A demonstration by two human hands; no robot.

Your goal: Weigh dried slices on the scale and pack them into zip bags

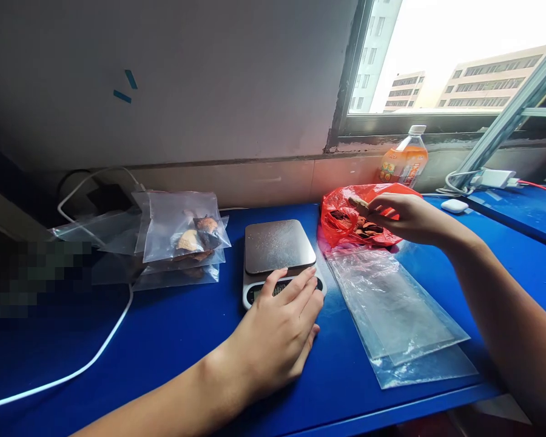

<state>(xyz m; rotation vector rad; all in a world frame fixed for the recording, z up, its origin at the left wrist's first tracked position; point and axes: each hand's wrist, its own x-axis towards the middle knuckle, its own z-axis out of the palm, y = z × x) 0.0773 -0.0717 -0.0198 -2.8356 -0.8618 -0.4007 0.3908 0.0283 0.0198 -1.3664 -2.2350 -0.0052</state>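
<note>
Just right of centre, a dried brown piece (358,205) is pinched in the fingertips of the right hand (398,217), and it is held right over the mouth of a red plastic bag (340,197). More dark dried pieces (368,229) are seen inside that bag, beneath the fingers.

Over to the middle of the frame: the left hand (284,325) is laid palm down, its fingers loosely spread, the fingertips rested on the front panel of a kitchen scale (246,282). The display is partly covered by those fingers, so its reading cannot be made out. Light specks are scattered across the metal plate (279,243) behind the panel.

At lower right, flattened clear bags (400,303) are overlapped on the blue table (164,328), their upper end set against the red bag. Left of the scale, filled clear bags (164,230) are stacked, with pale and dark pieces (190,241) showing through. A white cable (111,340) is strung down to the left edge.

Further out, at upper right, an orange drink bottle (404,161) is stood behind the red bag, below the window (428,118). A small white case (454,206) is placed to its right, near a white plug (495,178). Two blue strips (122,96) are stuck on the wall, upper left.
</note>
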